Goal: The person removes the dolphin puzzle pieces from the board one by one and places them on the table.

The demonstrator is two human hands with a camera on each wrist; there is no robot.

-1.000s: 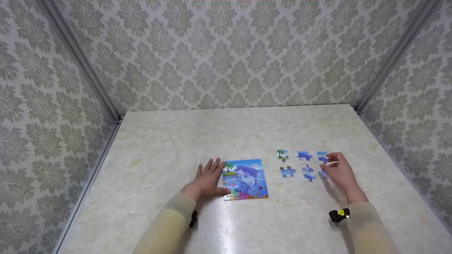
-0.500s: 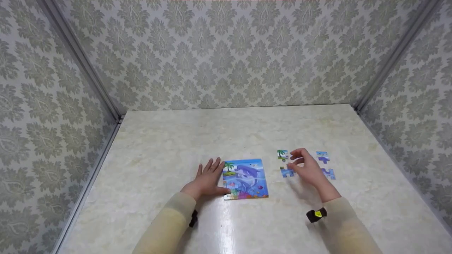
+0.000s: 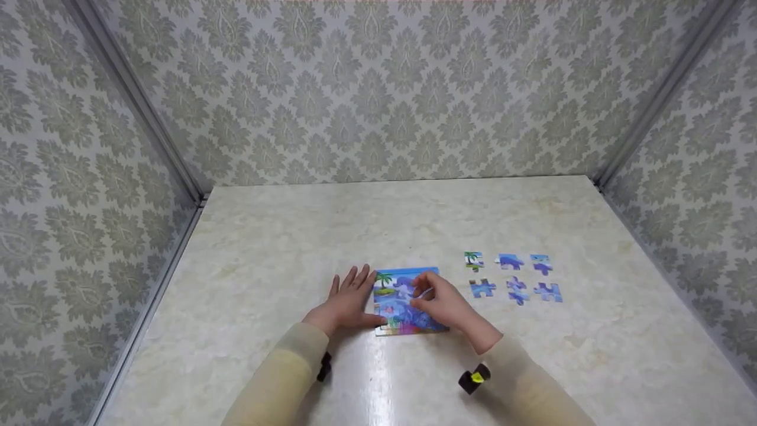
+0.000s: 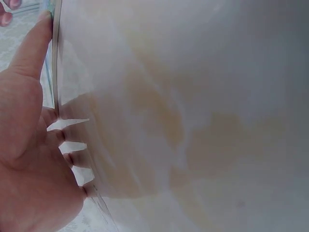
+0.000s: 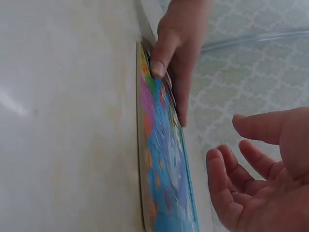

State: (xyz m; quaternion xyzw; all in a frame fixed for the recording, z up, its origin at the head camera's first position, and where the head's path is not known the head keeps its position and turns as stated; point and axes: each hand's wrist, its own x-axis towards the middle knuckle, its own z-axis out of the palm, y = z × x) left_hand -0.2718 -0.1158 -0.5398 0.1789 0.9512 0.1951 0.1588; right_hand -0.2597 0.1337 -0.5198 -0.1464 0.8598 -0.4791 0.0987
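A square jigsaw puzzle (image 3: 408, 326) with a dolphin, a palm tree and sea plants lies flat on the table. My left hand (image 3: 349, 299) rests at its left edge, fingers spread and straight, the thumb lying over the lower left corner. Above the puzzle's right half is my right hand (image 3: 443, 302), which hides part of the picture. In the right wrist view, the fingers of the right hand (image 5: 265, 169) are loosely bent, the thumb apart from them, and nothing shows between them. The puzzle's layered side edge (image 5: 142, 145) shows there too.
To the right of the puzzle, several loose jigsaw pieces lie in two rows, among them a palm tree piece (image 3: 473, 260), a dolphin piece (image 3: 510, 261) and a blue-purple piece (image 3: 549, 292). Patterned walls (image 3: 378, 89) enclose the table (image 3: 284, 225) at the back and sides.
My right hand has moved left from the loose pieces, passing above them, to over the puzzle. The pieces it covered show again in their places. My left hand has stayed still.
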